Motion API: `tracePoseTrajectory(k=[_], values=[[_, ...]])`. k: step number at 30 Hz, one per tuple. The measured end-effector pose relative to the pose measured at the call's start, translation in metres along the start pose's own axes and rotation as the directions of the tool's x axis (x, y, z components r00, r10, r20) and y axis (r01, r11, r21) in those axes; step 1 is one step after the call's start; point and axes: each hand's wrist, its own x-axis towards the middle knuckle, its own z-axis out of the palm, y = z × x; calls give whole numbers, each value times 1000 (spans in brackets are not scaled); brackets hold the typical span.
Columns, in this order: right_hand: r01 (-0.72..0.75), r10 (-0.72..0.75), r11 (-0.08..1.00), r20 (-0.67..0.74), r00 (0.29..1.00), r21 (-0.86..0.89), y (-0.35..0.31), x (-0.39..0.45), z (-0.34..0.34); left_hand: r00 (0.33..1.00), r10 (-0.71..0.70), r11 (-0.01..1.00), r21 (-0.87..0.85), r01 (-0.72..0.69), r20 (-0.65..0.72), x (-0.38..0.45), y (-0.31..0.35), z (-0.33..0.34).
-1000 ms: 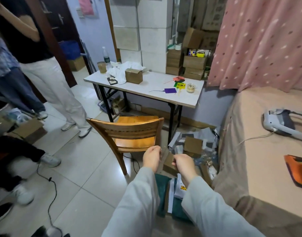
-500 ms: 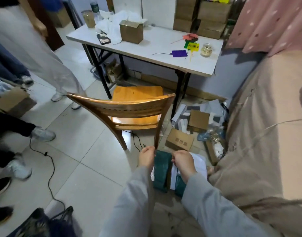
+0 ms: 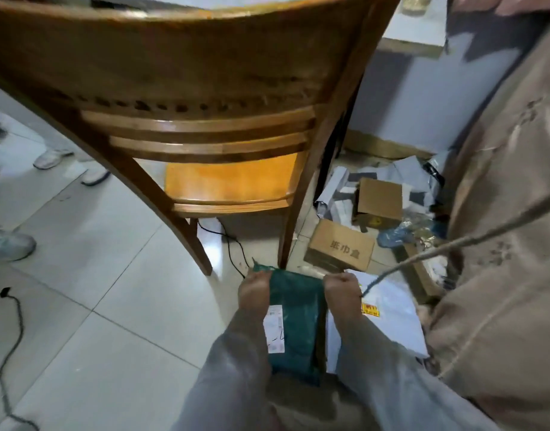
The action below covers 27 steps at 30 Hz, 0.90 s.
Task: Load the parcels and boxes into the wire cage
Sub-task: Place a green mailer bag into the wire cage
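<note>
Head view, and we're bent low over the floor with both hands on the green parcel (image 3: 298, 318). Our left hand (image 3: 254, 295) clamps its left top corner, our right hand (image 3: 342, 290) pinches the right top corner, so the soft bag hangs or lies flat between them, label (image 3: 275, 329) turned toward the left hand. Gripping two corners makes sense to us: a floppy mailer sags if taken from one side.

Just right of the right hand, partly under the green one, lies a white parcel (image 3: 389, 318) with a yellow sticker, waiting its turn. A cord (image 3: 454, 244) runs up and away from beside that hand; whether we're holding it too, we cannot tell.

Just beyond our hands stand the wooden chair (image 3: 205, 88) legs, crowding the lift. Beyond and right sits a printed cardboard box (image 3: 340, 247), then an open box (image 3: 381, 199) among grey mailers.

No wire cage in sight, so we judge this as the pickup, with the carry to come.
</note>
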Motion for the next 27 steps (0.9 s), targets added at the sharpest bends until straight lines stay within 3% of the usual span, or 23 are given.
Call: tracePoseTrajectory(k=[3, 5, 12, 18, 23, 27], values=[[-38, 87, 968, -192, 978, 247, 41, 44, 24, 1000, -14, 998, -53, 15, 3, 45, -42, 23], [-39, 120, 950, -247, 962, 309, 67, 72, 41, 999, -47, 994, -95, 47, 4, 76, -73, 37], [-125, 200, 923, -174, 964, 364, 130, 139, 76, 998, -66, 989, -134, 67, 15, 141, -124, 66], [-153, 148, 969, 44, 988, 194, 168, 163, 104, 996, -91, 995, 31, 91, -25, 184, -178, 71], [-210, 202, 974, 92, 975, 84, 188, 172, 115, 985, -160, 980, 114, 165, -59, 234, -216, 81], [-215, 209, 975, 100, 973, 48, 187, 170, 114, 982, -176, 963, 197, 186, -67, 231, -207, 80]])
